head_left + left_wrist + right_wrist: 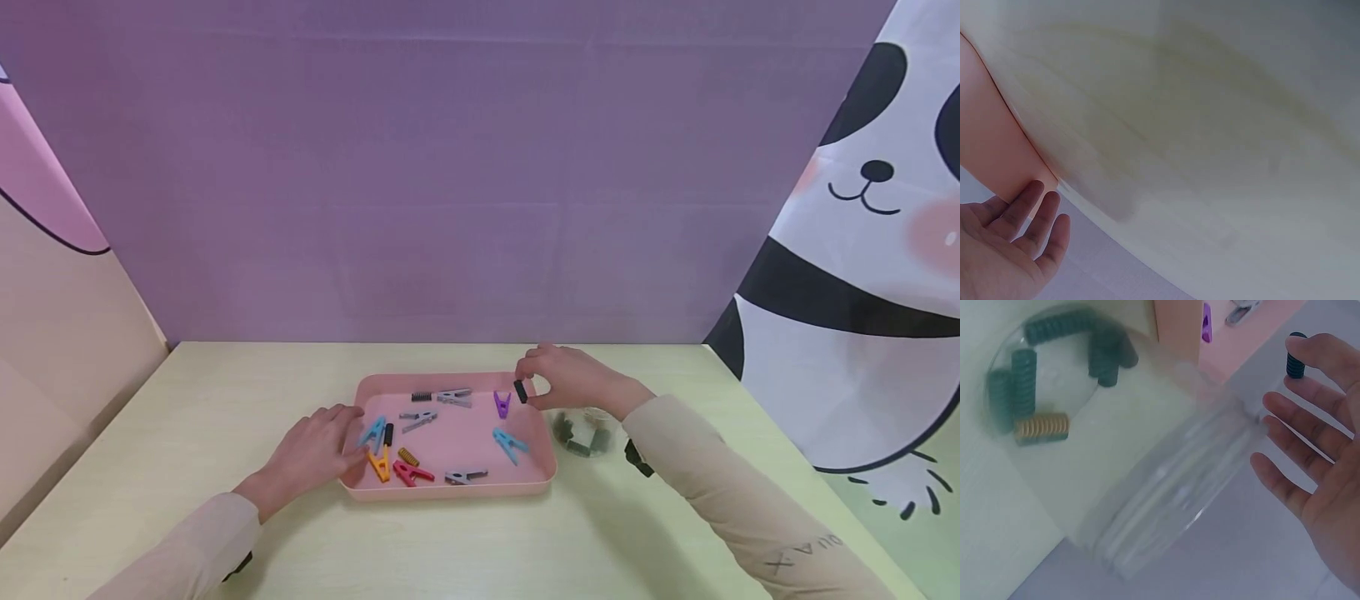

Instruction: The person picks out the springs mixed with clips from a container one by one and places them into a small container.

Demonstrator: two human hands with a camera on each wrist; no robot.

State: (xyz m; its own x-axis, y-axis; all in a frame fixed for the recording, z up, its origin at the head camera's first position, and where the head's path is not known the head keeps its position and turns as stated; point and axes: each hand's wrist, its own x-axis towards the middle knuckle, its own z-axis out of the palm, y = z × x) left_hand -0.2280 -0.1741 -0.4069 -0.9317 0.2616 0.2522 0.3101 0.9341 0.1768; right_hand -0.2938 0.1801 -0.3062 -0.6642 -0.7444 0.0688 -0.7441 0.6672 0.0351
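Right sleeve [723, 492]: dark letters [804, 555], one X (others unclear).

The left forearm [197, 537] slants inward to the tray's [450, 492] left edge, where the left grip [311, 448] lies with fingers slightly bent and apart. The right forearm [712, 475] reaches to the tray's far right corner; there the right grip [566, 377] pinches between thumb and forefinger, other fingers spread.

Room in the middle, traffic at the edges

In the head view, bare floor runs through the centre of the pink tray [457, 442]; clips [379, 468] crowd its lower left. The left hand [315, 446] covers its left rim, the right hand [573, 379] its upper right corner. A jar [587, 435] (see-through, easily missed) stands just right. Tabletop [450, 550] lies open at lower centre.
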